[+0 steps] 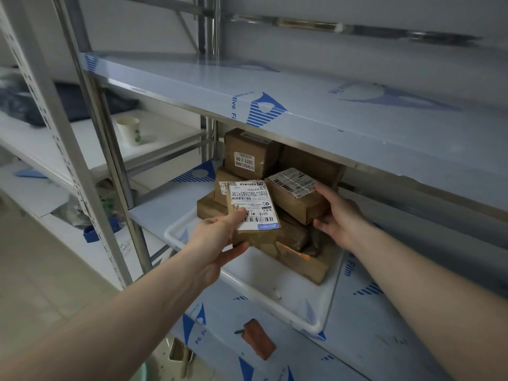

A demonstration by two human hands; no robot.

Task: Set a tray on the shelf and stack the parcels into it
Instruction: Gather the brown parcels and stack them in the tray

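A white tray (pixel 275 292) lies on the middle shelf (pixel 165 207), which is covered in blue-printed film. Several brown cardboard parcels are piled in its far part. My left hand (pixel 217 237) grips a flat parcel with a white shipping label (pixel 254 210) and holds it over the tray's left side. My right hand (pixel 341 215) holds the near end of another labelled parcel (pixel 297 196) that rests on top of the pile. Behind the pile, a box marked 80-2-3205 (pixel 248 155) sits at the top.
The upper shelf (pixel 302 105) hangs low over the pile. Steel uprights (pixel 110 149) stand to the left. A paper cup (pixel 129 130) stands on a neighbouring rack. A small brown item (pixel 258 339) lies on the shelf in front of the tray.
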